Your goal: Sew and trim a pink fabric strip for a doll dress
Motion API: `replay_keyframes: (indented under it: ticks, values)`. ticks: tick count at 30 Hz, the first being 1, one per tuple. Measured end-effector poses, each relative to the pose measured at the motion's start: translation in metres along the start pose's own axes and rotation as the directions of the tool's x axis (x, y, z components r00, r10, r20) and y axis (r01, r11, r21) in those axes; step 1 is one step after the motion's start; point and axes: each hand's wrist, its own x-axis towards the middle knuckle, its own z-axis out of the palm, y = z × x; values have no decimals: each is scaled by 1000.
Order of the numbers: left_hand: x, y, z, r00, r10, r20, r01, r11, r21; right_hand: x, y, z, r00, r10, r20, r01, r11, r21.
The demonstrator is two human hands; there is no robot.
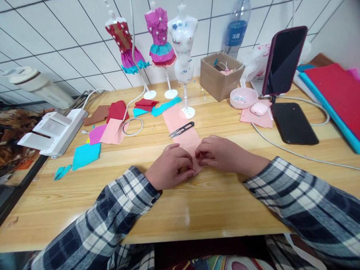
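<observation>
A long strip of light pink crepe paper (188, 141) runs away from me across the middle of the table. My left hand (173, 166) closes on the left side of its near end, fingers bent and thumb low. From the other side my right hand (220, 154) pinches the right edge of the same end. Part of the paper is hidden under the fingers. Black thread snips (182, 129) lie across the strip, just beyond both hands, with their blades to the left. A bare white dress form (184, 43) stands at the strip's far end.
Two dress forms wear paper dresses, one red (117, 36), one purple (158, 26). Colored paper scraps (87, 155) lie left, near a white device (56, 132). A cardboard box (221, 79), pink bowl (243, 98), propped phone (285, 60), black phone (294, 123) and cable (283, 149) occupy the right.
</observation>
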Motion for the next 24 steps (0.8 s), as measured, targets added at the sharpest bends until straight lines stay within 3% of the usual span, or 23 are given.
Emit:
replay_keyframes:
  ticks: [10, 16, 20, 24]
  values:
    - [1, 1, -1, 996, 82, 32, -85, 990, 111, 1, 0, 1, 1000, -10, -9, 10, 1000, -14]
    - [-3, -1, 2, 999, -48, -18, 50, 995, 87, 0, 0, -1, 1000, -21, -16, 21, 1000, 10]
    - [-4, -2, -4, 986, -41, -164, 45, 999, 20, -1, -2, -4, 998, -40, -58, 42, 998, 49]
    - [-5, -12, -17, 948, -57, -312, 90, 992, 92, -5, -9, -5, 978, -166, -125, 169, 986, 12]
